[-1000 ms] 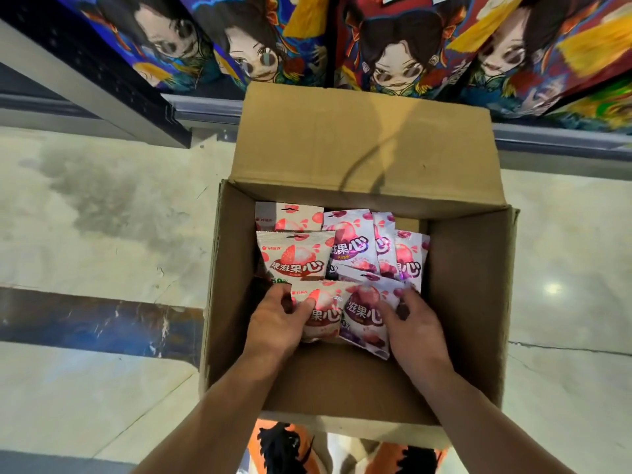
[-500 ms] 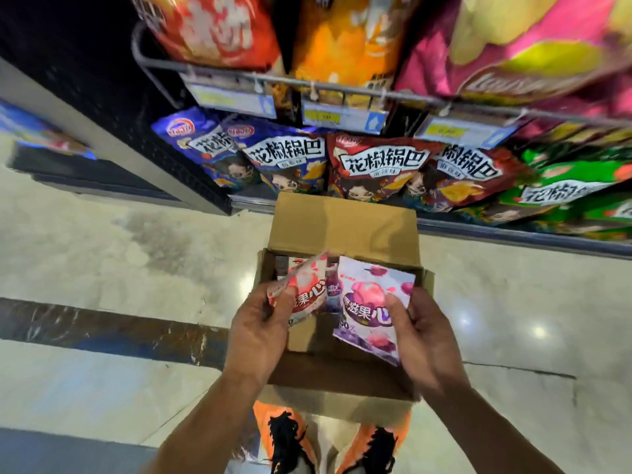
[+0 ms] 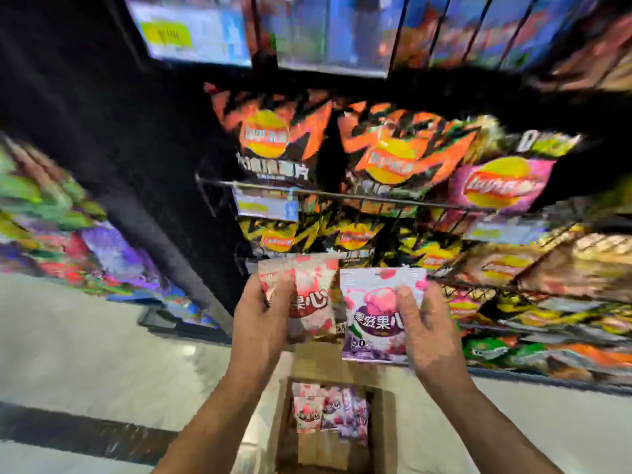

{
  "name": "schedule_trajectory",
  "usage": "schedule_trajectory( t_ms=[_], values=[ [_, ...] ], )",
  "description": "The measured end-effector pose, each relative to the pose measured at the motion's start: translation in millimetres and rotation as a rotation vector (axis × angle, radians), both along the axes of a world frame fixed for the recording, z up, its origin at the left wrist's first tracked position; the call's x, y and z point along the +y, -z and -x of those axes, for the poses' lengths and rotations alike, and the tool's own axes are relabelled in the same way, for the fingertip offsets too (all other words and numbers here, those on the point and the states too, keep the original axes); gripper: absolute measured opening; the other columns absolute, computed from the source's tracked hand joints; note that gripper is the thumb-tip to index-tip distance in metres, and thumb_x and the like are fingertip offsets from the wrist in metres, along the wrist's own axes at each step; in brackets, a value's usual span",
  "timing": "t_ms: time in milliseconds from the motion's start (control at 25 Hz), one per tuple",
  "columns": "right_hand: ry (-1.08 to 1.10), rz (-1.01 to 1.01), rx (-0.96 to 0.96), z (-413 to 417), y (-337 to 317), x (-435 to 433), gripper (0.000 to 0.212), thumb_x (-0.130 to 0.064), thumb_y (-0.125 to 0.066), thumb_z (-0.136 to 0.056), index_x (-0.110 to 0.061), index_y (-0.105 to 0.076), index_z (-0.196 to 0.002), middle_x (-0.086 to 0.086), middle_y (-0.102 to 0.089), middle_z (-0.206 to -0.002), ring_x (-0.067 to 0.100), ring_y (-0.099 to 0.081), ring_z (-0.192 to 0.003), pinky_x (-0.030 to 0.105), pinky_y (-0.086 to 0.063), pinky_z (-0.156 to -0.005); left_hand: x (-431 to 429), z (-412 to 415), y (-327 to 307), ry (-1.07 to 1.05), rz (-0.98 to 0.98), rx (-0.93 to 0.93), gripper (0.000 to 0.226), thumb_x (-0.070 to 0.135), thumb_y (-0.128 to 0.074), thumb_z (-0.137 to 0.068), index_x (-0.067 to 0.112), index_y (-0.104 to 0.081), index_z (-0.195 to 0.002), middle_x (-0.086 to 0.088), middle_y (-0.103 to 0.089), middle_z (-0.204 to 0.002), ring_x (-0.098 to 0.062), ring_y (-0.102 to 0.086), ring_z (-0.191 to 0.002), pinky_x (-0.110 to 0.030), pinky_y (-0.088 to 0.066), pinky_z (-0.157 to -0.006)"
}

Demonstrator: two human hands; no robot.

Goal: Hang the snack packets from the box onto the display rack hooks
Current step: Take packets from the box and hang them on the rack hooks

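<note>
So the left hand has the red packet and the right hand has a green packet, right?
Almost. The left hand does hold the red packet, but the right hand holds a purple packet, not a green one. The head view shows its purple and white front with a pink fruit picture on it.

Red-and-white packet [image 3: 309,295], purple-and-pink packet [image 3: 372,316], brown box [image 3: 386,436], orange-and-black chip bags [image 3: 273,131].
</note>
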State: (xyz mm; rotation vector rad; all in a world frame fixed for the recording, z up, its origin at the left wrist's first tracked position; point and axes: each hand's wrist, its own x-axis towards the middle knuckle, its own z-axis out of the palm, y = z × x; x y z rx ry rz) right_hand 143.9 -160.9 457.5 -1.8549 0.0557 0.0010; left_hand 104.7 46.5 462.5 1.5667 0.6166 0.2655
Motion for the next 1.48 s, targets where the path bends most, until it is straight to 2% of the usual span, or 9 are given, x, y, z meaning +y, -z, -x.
schedule_trajectory(
  t_ms=[120, 280, 360, 520, 680, 800, 920, 1120, 1480],
  values=[
    [0.009, -0.008, -0.139, -3, -99, -2, 0.031, -0.056, -0.052, -0.093, -0.027, -0.052, -0.105, -0.013, -0.042, -0.063, 0.009, -0.044, -0.057, 0.033, -0.052, -0.058, 1, -7, -100, 0.010, -0.125, -0.142, 0.020, 0.033, -0.063, -0.103, 0.015, -0.065, -0.093, 0.001, -0.073, -0.084, -0.006, -0.066, -0.073, -0.016, -0.051, -0.062],
    [0.017, -0.072, -0.323, -2, -225, -2, 0.032, -0.060, -0.054, -0.091, -0.033, -0.050, -0.107, -0.014, -0.054, -0.070, 0.016, -0.050, -0.057, 0.044, -0.053, -0.058, 3, -4, -236, -0.002, -0.207, -0.288, 0.028, 0.043, -0.065, -0.099, 0.017, -0.068, -0.088, -0.003, -0.075, -0.085, -0.017, -0.070, -0.081, -0.039, -0.053, -0.076],
    [0.013, -0.087, -0.414, -3, -279, -2, 0.019, -0.046, -0.056, -0.099, -0.027, -0.053, -0.103, -0.002, -0.046, -0.064, 0.011, -0.046, -0.045, 0.037, -0.050, -0.048, 4, -2, -291, -0.010, -0.200, -0.381, 0.030, 0.046, -0.067, -0.097, 0.018, -0.070, -0.088, -0.003, -0.077, -0.084, -0.024, -0.073, -0.084, -0.043, -0.055, -0.077],
    [0.006, -0.092, -0.598, -1, -367, 1, 0.023, -0.049, -0.052, -0.097, -0.027, -0.054, -0.105, -0.015, -0.044, -0.057, 0.004, -0.041, -0.052, 0.030, -0.039, -0.058, 10, 7, -376, -0.025, -0.210, -0.449, 0.052, 0.070, -0.063, -0.083, 0.017, -0.066, -0.085, -0.013, -0.075, -0.085, -0.038, -0.072, -0.084, -0.059, -0.057, -0.080],
    [-0.035, -0.123, -0.701, 3, -436, 13, 0.022, -0.040, -0.052, -0.099, -0.021, -0.052, -0.088, -0.016, -0.044, -0.060, 0.001, -0.039, -0.055, 0.019, -0.034, -0.055, 20, 14, -444, -0.061, -0.234, -0.517, 0.048, 0.064, -0.065, -0.088, 0.016, -0.067, -0.084, -0.007, -0.077, -0.083, -0.033, -0.075, -0.083, -0.061, -0.059, -0.082],
    [-0.073, -0.163, -0.715, 3, -465, 23, 0.023, -0.040, -0.053, -0.101, -0.025, -0.049, -0.084, -0.012, -0.042, -0.055, 0.004, -0.036, -0.052, 0.026, -0.034, -0.054, 28, 15, -476, -0.085, -0.227, -0.543, 0.038, 0.050, -0.066, -0.096, 0.013, -0.069, -0.089, -0.004, -0.078, -0.083, -0.025, -0.077, -0.081, -0.055, -0.062, -0.080],
    [-0.129, -0.201, -0.735, 3, -487, 35, 0.021, -0.034, -0.052, -0.102, -0.021, -0.050, -0.085, -0.017, -0.050, -0.051, 0.000, -0.042, -0.047, 0.017, -0.034, -0.051, 38, 20, -495, -0.139, -0.234, -0.536, 0.031, 0.045, -0.066, -0.097, 0.016, -0.071, -0.089, -0.002, -0.080, -0.083, -0.018, -0.078, -0.076, -0.046, -0.064, -0.076],
    [-0.217, -0.238, -0.739, -6, -496, 62, 0.019, -0.031, -0.054, -0.102, -0.016, -0.054, -0.092, -0.014, -0.060, -0.058, -0.001, -0.052, -0.053, 0.016, -0.039, -0.053, 54, 37, -501, -0.242, -0.259, -0.505, 0.045, 0.053, -0.063, -0.096, 0.010, -0.072, -0.086, 0.001, -0.078, -0.075, -0.014, -0.077, -0.070, -0.042, -0.063, -0.072],
    [-0.487, -0.313, -0.607, 13, -487, 136, 0.018, -0.020, -0.054, -0.103, -0.014, -0.054, -0.086, -0.011, -0.057, -0.063, -0.012, -0.054, -0.055, 0.007, -0.039, -0.052, 103, 102, -483, -0.484, -0.268, -0.380, 0.070, 0.080, -0.060, -0.081, 0.011, -0.068, -0.089, -0.011, -0.078, -0.082, -0.033, -0.078, -0.080, -0.060, -0.062, -0.082]
  ],
)
